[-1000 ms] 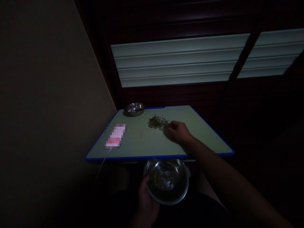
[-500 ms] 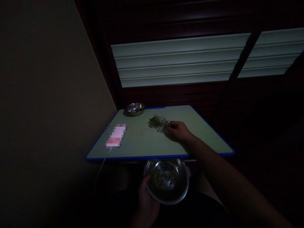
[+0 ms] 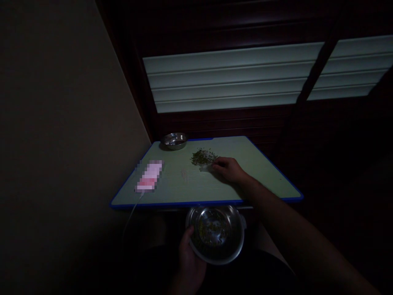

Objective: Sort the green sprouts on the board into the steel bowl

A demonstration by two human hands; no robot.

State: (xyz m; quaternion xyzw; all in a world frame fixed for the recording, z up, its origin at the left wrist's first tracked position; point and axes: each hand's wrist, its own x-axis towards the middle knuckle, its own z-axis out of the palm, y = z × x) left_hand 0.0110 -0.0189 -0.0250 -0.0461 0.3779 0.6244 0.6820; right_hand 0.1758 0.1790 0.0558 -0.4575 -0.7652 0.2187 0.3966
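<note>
My left hand (image 3: pixel 190 256) grips the left rim of a shiny metal bowl (image 3: pixel 238 246), thumb over the edge, just below the near edge of the table. Small green and yellowish bits lie in the bottom of that bowl. Over the table, my right hand (image 3: pixel 229 169) is closed in a pinch on a thin, pale, see-through piece (image 3: pixel 206 168); its exact kind is unclear in the dim light. This piece touches the near side of a loose pile of small green grains (image 3: pixel 202 156) spread on the tabletop.
The pale green table (image 3: pixel 260 184) has a blue rim. A smaller metal bowl (image 3: pixel 174 142) stands at its far left corner. On the left lies a blurred-out pink phone-like object (image 3: pixel 150 176) with a white cable (image 3: pixel 132 213). A dark louvred panel (image 3: pixel 230 78) rises behind, a wall (image 3: pixel 61 123) at left.
My right hand and the pale piece have shifted slightly left and nearer along the edge of the grain pile. My left hand and the metal bowl stay in place.
</note>
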